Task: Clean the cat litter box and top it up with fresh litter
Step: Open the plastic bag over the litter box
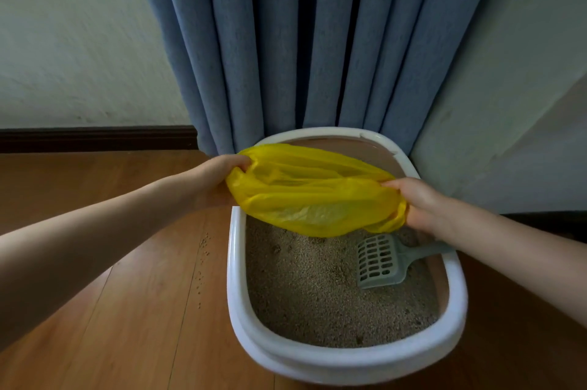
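A thin yellow plastic bag (313, 196) is held stretched over the far half of an oval white-rimmed plastic litter box (236, 278).

The bag's left end is gripped by the left hand (216, 181) and its right end by the right hand (419, 204), fingers curled into the plastic; whether anything is in the bag cannot be told. The box is filled with tan granular litter (317, 294), on which a grey-green slotted plastic scoop (379, 261) is laid, its handle run toward the right rim and hidden under the right wrist. The box is set on a brown wooden floor (127, 310), its far end close against a blue pleated curtain (301, 40) and its right side near a pale wall (508, 103). Open floor is left on the left side, where a few stray granules (203, 250) are scattered. The far litter is covered by the bag.
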Demonstrator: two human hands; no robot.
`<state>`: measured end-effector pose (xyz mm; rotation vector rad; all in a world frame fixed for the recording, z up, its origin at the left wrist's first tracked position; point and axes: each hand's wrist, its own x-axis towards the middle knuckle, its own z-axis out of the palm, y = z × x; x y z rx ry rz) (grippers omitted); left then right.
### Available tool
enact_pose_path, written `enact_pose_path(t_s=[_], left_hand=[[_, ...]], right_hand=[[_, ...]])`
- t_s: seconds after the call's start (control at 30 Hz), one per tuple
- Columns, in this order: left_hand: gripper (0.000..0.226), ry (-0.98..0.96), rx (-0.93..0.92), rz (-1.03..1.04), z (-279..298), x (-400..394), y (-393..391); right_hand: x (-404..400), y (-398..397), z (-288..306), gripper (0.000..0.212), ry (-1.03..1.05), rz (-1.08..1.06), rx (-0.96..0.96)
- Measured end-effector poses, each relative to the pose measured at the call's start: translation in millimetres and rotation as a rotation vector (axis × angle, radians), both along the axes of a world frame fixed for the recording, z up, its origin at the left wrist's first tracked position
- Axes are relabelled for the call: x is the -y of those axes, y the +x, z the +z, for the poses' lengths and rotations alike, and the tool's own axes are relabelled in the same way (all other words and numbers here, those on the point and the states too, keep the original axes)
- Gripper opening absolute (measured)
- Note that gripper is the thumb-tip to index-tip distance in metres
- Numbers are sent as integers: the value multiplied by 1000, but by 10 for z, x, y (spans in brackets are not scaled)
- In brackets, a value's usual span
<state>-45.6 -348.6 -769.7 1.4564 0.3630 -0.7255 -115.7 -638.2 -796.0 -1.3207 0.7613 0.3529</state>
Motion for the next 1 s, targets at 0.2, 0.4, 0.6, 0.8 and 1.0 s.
enact_pose_path(t_s=[0.2, 0.4, 0.6, 0.8, 1.0], left_hand=[[67, -423, 86, -204, 158, -38, 35], [36, 266, 384, 30, -20, -26, 235], [46, 282, 440, -256, -39, -105, 174], [72, 347, 419, -349, -155, -155, 248], [28, 616, 611, -609, -183, -54, 260]], right_hand=[[-65, -17, -24, 21, 13, 47, -44], [-29, -79, -50, 33, -27, 270, 110], [68, -107, 105, 39, -17, 430, 304], [47, -52, 57, 26, -246, 477, 311], [31, 2, -95, 42, -608, 619, 374]])
